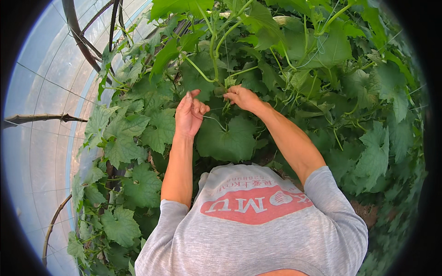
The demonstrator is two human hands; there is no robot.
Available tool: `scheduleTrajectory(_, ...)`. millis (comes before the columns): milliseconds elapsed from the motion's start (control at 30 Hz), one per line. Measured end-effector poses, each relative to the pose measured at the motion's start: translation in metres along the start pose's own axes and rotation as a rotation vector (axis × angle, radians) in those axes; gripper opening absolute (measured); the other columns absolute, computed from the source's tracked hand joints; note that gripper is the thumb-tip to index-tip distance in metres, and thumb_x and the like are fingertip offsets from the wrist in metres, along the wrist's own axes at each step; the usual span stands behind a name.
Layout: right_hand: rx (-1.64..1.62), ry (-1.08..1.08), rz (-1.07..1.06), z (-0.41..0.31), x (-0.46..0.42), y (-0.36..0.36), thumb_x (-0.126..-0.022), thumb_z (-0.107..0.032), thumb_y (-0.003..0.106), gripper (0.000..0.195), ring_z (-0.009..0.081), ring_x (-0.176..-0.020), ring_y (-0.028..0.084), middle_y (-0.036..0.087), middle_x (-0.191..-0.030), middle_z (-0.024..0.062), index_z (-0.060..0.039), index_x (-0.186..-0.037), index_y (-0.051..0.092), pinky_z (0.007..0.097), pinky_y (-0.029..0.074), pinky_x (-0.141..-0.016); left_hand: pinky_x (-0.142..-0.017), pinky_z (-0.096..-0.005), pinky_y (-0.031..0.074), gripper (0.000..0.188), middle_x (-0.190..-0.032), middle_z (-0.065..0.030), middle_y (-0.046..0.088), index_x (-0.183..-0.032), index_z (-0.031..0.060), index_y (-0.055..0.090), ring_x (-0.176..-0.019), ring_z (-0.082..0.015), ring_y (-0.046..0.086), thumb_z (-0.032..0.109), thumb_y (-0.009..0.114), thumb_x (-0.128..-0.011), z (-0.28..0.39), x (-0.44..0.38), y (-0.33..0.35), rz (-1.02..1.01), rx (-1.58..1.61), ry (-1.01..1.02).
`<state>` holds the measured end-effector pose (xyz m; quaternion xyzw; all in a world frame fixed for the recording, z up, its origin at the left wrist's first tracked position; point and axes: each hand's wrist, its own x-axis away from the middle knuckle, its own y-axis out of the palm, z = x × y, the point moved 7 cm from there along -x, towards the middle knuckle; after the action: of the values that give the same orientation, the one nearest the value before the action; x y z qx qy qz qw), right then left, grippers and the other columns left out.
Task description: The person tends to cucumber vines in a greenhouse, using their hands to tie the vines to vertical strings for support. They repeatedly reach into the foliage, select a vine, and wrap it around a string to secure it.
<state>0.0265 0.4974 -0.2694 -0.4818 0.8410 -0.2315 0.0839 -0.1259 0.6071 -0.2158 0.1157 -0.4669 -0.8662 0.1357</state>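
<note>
My right hand (243,98) pinches with thumb and fingertips at a thin vine stem (225,105) of a climbing plant that looks like a cucumber or gourd. Just left of it, my left hand (191,112) is raised palm up, its fingers curled. A fine line, perhaps twine, runs from its fingers towards the stem; the grip on it is unclear. A pale curved stalk (217,121) extends from beside the left palm to a broad green leaf (228,139) below the hands. Upright green stems (214,62) rise above both hands, beside a thin vertical string (226,48).
Dense vine leaves (121,138) surround the hands. Light-coloured twine (319,46) is looped around stems at the upper right. On the left stands a clear plastic film wall (45,148) with wires, a dark curved pole (74,26) and a wooden stick (45,119).
</note>
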Motion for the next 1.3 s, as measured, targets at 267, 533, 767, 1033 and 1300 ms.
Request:
scheduleTrajectory(267, 0.131, 0.114, 0.002, -0.012, 0.016, -0.011, -0.09, -0.031, 0.059, 0.028, 0.0229, -0.071, 0.061, 0.063, -0.074, 0.0096, -0.0039, -0.093, 0.064, 0.0356, 0.046, -0.068, -0.089, -0.0427, 0.045, 0.03, -0.1, -0.0197, 0.065, -0.108, -0.0015, 0.062, -0.1, -0.0364, 0.06, 0.003, 0.051, -0.081, -0.029, 0.072, -0.097, -0.076, -2.068, 0.058)
scheduleTrajectory(533, 0.261, 0.09, 0.007, -0.042, 0.039, -0.01, -0.093, -0.021, 0.053, 0.022, 0.0352, -0.085, 0.062, 0.066, -0.089, 0.0164, -0.0003, -0.097, 0.062, 0.0416, 0.047, -0.075, -0.07, -0.0346, 0.051, 0.021, -0.101, -0.0179, 0.062, -0.104, -0.0038, 0.061, -0.083, -0.0332, 0.063, -0.002, 0.059, -0.084, 0.057, 0.027, 0.145, 0.03, -1.614, 0.658)
scheduleTrajectory(767, 0.268, 0.01, 0.064, -0.039, 0.044, -0.008, -0.094, -0.019, 0.052, 0.021, 0.0395, -0.082, 0.061, 0.064, -0.083, 0.0186, 0.001, -0.092, 0.06, 0.0441, 0.047, -0.072, -0.062, -0.0276, 0.05, 0.022, -0.102, -0.0141, 0.065, -0.106, -0.001, 0.062, -0.075, -0.0208, 0.063, 0.0, 0.062, -0.084, 0.112, -0.002, 0.239, 0.055, -1.444, 0.799)
scheduleTrajectory(1033, 0.27, -0.123, 0.165, -0.04, 0.043, 0.002, -0.092, -0.017, 0.054, 0.023, 0.0442, -0.079, 0.059, 0.062, -0.079, 0.0229, 0.0036, -0.081, 0.056, 0.048, 0.047, -0.068, -0.056, -0.0255, 0.046, 0.023, -0.077, -0.0044, 0.069, -0.1, -0.0029, 0.066, -0.061, -0.0085, 0.056, 0.017, 0.065, -0.087, 0.105, -0.099, 0.253, -0.043, -1.838, 0.554)
scheduleTrajectory(1300, 0.584, -0.18, 0.253, -0.104, 0.075, -0.025, -0.093, -0.02, 0.054, 0.029, 0.0429, -0.063, 0.058, 0.059, -0.065, 0.0213, 0.0017, -0.074, 0.057, 0.0484, 0.045, -0.055, -0.056, -0.0255, 0.043, 0.018, -0.076, -0.0044, 0.069, -0.093, -0.0017, 0.068, -0.059, -0.0076, 0.051, 0.015, 0.064, -0.087, 0.103, -0.111, 0.245, -0.051, -1.549, 0.379)
